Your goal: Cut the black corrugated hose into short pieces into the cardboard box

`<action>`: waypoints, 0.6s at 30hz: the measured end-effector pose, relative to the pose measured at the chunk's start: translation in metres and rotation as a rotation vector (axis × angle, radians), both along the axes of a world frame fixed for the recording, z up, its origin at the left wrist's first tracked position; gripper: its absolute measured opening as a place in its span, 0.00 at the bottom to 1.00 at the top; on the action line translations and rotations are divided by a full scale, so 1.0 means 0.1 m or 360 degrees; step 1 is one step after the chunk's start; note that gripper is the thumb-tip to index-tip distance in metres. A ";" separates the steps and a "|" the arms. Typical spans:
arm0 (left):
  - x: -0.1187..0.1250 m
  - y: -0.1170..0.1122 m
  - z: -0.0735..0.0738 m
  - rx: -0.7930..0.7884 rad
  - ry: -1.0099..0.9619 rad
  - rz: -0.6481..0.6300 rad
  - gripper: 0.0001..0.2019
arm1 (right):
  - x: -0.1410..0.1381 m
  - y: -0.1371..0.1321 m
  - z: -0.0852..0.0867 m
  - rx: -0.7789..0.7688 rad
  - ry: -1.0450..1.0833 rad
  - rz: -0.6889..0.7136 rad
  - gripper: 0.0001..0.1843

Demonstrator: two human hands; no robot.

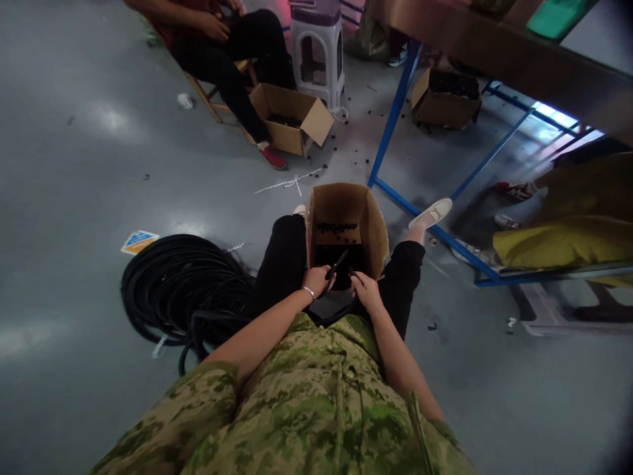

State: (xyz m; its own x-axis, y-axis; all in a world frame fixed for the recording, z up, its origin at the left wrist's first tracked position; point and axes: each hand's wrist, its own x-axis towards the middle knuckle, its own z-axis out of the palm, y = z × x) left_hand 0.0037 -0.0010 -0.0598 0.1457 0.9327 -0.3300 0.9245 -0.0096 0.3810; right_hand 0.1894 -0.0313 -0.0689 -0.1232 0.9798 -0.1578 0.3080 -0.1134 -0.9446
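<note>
I sit with an open cardboard box (373, 221) between my knees; small black pieces lie in its bottom. My left hand (318, 278) is closed round the handles of dark scissors (337, 267), whose blades point into the box. My right hand (364, 288) is closed on a black hose (341, 310) at the box's near rim, just right of the scissors. The hose runs back across my lap toward the coil on the floor.
A large coil of black hose (182, 290) lies on the floor to my left. Another person sits on a chair at the back beside an open box (289, 119). A plastic stool (319, 49), a third box (445, 99) and a blue table frame (395, 119) stand ahead.
</note>
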 end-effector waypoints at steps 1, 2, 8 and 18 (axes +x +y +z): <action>0.00 0.00 -0.02 0.0008 -0.0042 0.0006 0.12 | 0.02 0.01 0.02 -0.0051 0.0097 -0.0059 0.16; 0.00 -0.01 -0.04 0.0012 -0.0089 0.0002 0.11 | 0.04 0.02 0.03 -0.0095 0.0194 -0.0113 0.16; 0.04 -0.02 -0.17 -0.0022 -0.0490 0.0067 0.10 | 0.08 0.01 0.09 -0.0317 0.0758 -0.0314 0.27; 0.02 -0.03 -0.19 -0.0036 -0.0707 0.0097 0.11 | 0.07 -0.03 0.11 -0.0589 0.0969 -0.0088 0.30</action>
